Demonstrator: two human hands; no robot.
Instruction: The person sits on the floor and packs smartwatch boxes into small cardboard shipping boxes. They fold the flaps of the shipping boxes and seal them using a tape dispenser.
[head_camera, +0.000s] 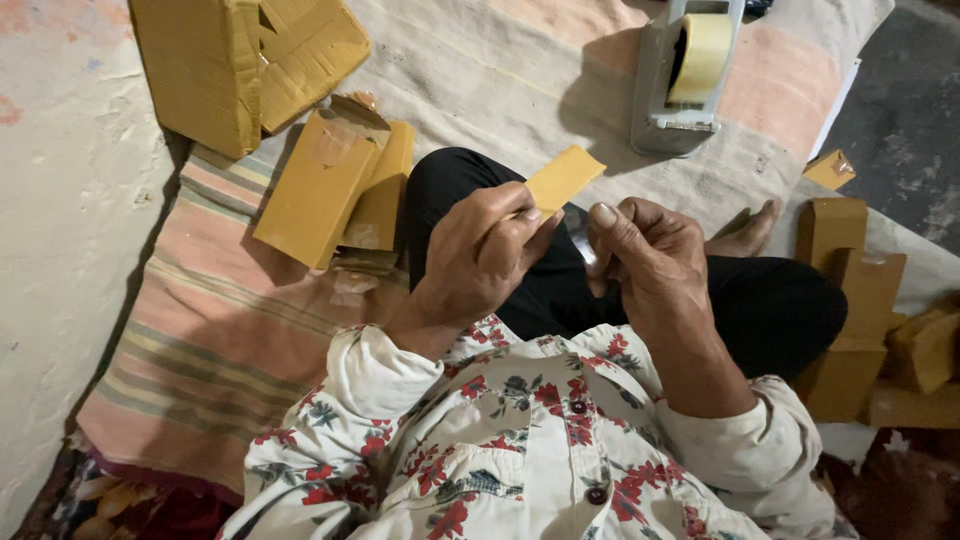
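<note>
My left hand (470, 255) pinches a small flat yellow-brown cardboard piece (565, 178) by its lower end and holds it tilted up over my lap. My right hand (645, 255) is close beside it, fingers curled and thumb raised. A thin, shiny clear strip (583, 245) shows between its thumb and fingers, just below the card. Both hands hover above my crossed legs in black trousers (770, 305).
A grey tape dispenser (685, 70) with a pale roll stands ahead on the striped mat (230, 330). Folded cardboard boxes (335, 185) and a larger open carton (240, 60) lie at the left. Several small cardboard boxes (860, 300) are stacked at the right.
</note>
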